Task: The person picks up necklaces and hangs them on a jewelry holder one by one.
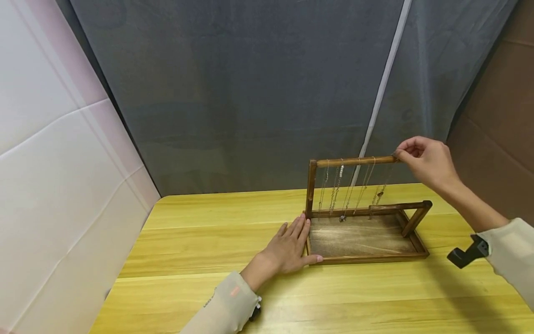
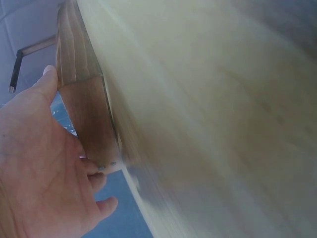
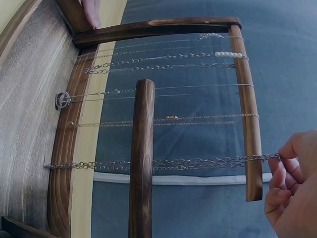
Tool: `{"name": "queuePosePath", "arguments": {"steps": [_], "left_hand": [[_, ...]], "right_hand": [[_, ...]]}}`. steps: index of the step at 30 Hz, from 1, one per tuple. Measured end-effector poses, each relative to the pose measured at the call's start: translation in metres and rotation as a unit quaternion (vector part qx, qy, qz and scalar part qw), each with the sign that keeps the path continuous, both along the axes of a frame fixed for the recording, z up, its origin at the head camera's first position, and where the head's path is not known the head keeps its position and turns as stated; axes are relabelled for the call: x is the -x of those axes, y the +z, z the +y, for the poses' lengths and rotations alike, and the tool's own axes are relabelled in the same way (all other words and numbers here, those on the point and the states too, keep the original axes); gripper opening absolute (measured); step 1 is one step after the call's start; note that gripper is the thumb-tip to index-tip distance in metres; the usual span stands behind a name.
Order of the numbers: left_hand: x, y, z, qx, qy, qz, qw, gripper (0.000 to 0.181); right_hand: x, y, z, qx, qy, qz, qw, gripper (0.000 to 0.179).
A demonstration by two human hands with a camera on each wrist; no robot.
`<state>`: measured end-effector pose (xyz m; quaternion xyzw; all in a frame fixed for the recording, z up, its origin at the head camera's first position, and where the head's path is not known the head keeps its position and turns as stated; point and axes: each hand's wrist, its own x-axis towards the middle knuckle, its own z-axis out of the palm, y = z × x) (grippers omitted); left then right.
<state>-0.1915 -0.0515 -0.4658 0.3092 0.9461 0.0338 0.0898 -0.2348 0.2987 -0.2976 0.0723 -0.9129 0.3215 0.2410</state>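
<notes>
A brown wooden jewelry stand (image 1: 346,239) has a shallow tray base and an upper bar (image 1: 321,163) hung with several necklaces. At the bar's free right end, my right hand (image 1: 431,162) pinches a silver chain necklace (image 3: 198,161) between thumb and fingers; the chain passes over the bar and hangs down to the tray. My left hand (image 1: 285,250) rests against the tray's left side with fingers extended, its thumb over the front rim. Along the bar hang a necklace with white beads (image 3: 229,54), a fine gold chain (image 3: 173,118) and one with a round pendant (image 1: 342,218).
A shorter, lower wooden arm (image 1: 400,206) rises from the tray's right side, in front of the necklaces. The stand sits on a yellow wood-grain table (image 1: 200,250). Behind it hangs a grey curtain (image 1: 229,93), with a white panel (image 1: 62,139) at the left.
</notes>
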Motion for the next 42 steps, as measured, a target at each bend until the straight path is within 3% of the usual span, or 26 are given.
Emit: {"name": "queuePosePath", "arguments": {"steps": [20,42], "left_hand": [[0.001,-0.001,-0.001,0.007,-0.001,0.005,1.0000,0.104],[0.001,0.001,-0.004,0.022,-0.007,0.015,0.9996,0.103]], "right_hand": [[-0.006,-0.007,-0.010,-0.010,0.022,-0.001,0.9997,0.012],[-0.009,-0.024,-0.013,-0.051,0.004,0.090,0.9946,0.009]]}}
